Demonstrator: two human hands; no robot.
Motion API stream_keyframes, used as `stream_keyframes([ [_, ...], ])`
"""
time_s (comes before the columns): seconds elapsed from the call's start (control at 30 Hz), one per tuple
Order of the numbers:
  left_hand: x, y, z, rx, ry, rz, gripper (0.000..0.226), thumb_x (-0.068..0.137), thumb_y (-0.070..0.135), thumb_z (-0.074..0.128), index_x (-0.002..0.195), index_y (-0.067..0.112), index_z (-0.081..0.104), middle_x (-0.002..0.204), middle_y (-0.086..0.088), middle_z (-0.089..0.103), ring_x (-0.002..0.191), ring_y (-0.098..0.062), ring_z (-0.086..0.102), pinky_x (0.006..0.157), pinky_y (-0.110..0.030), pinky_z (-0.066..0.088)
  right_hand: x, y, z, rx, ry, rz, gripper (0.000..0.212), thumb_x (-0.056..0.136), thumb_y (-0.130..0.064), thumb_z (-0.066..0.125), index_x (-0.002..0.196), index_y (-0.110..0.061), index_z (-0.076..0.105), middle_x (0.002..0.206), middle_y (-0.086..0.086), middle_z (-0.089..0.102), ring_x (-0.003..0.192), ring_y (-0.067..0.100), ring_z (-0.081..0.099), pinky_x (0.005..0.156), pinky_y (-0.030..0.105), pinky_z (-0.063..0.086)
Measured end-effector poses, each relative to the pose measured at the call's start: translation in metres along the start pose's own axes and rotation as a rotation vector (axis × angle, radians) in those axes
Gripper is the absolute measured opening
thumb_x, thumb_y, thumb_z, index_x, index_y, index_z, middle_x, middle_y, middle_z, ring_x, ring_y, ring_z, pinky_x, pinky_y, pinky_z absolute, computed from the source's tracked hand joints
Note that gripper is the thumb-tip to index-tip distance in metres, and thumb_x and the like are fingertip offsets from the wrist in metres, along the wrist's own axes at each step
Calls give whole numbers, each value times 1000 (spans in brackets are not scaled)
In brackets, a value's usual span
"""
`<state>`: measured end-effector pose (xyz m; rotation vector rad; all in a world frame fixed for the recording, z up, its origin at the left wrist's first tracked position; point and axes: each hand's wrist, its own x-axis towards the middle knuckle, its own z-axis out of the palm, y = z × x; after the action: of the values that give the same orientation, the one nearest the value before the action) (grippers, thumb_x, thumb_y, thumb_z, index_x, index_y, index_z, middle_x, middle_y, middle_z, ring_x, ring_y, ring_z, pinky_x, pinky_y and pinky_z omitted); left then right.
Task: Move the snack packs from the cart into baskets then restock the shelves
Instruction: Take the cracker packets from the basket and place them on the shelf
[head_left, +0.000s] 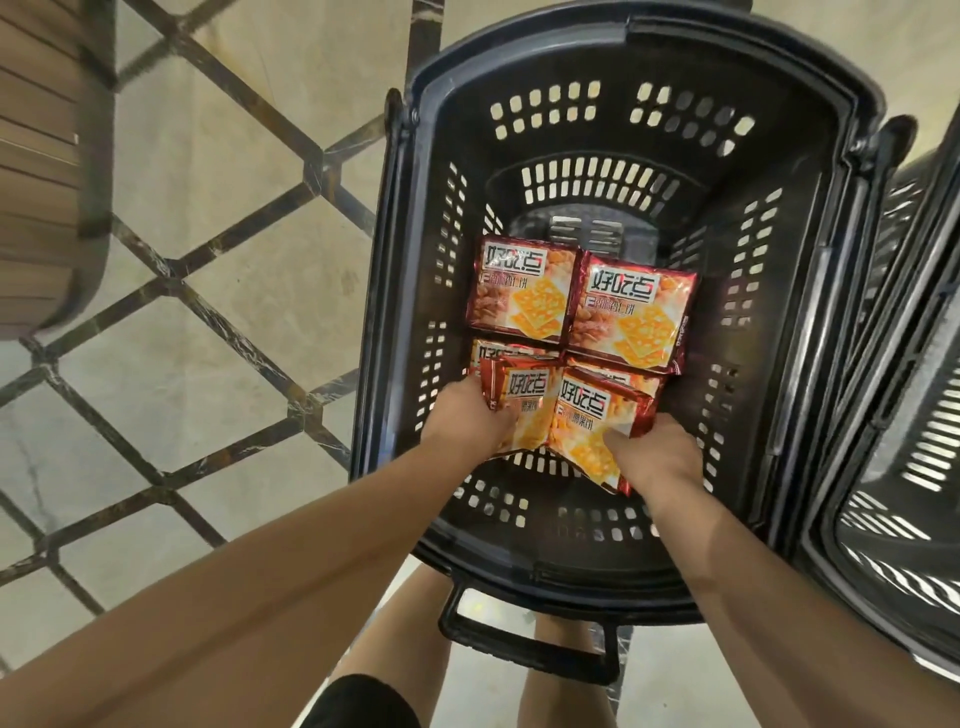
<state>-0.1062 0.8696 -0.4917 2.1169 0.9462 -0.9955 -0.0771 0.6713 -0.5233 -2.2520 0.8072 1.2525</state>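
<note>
A black slotted plastic basket (613, 156) stands on the floor below me. Two red and orange cracker packs lie flat on its bottom, one at the left (519, 283) and one at the right (631, 312). Both my arms reach down into the basket. My left hand (467, 415) grips a red snack pack (519, 400) by its near edge. My right hand (654, 457) grips another snack pack (597, 421) beside it. Both held packs hang tilted over further packs, whose edges show under them. The basket's handle (524, 644) juts toward me.
A second black slotted basket (904, 467) stands right against the first, on its right. A brown wooden fixture (47, 156) fills the top left corner. The floor (218, 156) is beige tile with dark diagonal lines. My legs show below the basket.
</note>
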Motion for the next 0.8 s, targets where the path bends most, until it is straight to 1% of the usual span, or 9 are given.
stream_keyframes([
  [0.1,-4,-6,-2,-1,41,68,32,94,35,70,123,21,66,111,1,71,94,-17,69,82,-35,58,-5,2,-1,64,-50,-38,56,86,-41,76,134,-21,55,129,9,61,111,32,63,84,35,50],
  [0.17,-9,-8,-7,-11,68,93,33,93,38,71,121,21,67,110,-1,67,92,-16,67,83,-35,58,-16,1,-4,109,-68,-102,51,90,-36,73,133,-18,54,123,6,64,107,29,63,80,32,46],
  [0.3,-31,-6,-26,-27,67,192,32,93,39,72,120,23,67,110,2,61,87,-6,58,78,-22,46,-45,4,-28,220,-10,-206,41,92,-37,72,123,-19,52,100,-4,66,86,17,61,66,28,45],
  [0.33,-38,-4,-35,-27,72,219,31,92,41,72,117,24,68,108,3,59,85,-4,56,75,-19,43,-54,5,-38,256,2,-228,39,91,-39,72,120,-22,52,97,-8,65,85,15,62,68,29,47],
  [0.4,-56,5,-61,-50,80,269,32,89,47,74,114,28,69,107,6,55,89,-4,55,77,-16,42,-72,9,-62,367,8,-282,34,88,-43,75,113,-28,56,101,-10,70,91,15,69,82,38,56],
  [0.5,-91,27,-109,-218,34,366,30,88,49,76,113,34,71,116,11,64,104,-6,64,96,-31,53,-112,8,-106,532,-21,-356,26,87,-44,75,108,-37,62,102,-12,75,95,11,73,91,46,59],
  [0.57,-124,46,-144,-387,-26,403,25,91,40,75,115,33,70,110,11,75,99,-7,73,93,-40,60,-145,2,-138,657,-47,-406,23,90,-37,73,111,-38,64,107,-11,76,98,11,74,90,43,59],
  [0.7,-190,86,-215,-539,-39,538,35,89,37,72,122,27,66,111,6,77,98,-12,75,84,-35,61,-225,-13,-209,844,-2,-541,23,94,-26,68,117,-32,64,109,-10,76,95,4,73,70,17,58],
  [0.8,-238,123,-266,-613,-22,668,37,88,31,70,122,17,67,113,-3,78,102,-20,76,76,-26,60,-287,-19,-261,901,84,-644,29,94,-31,67,122,-30,65,111,-11,76,100,7,73,75,20,57],
])
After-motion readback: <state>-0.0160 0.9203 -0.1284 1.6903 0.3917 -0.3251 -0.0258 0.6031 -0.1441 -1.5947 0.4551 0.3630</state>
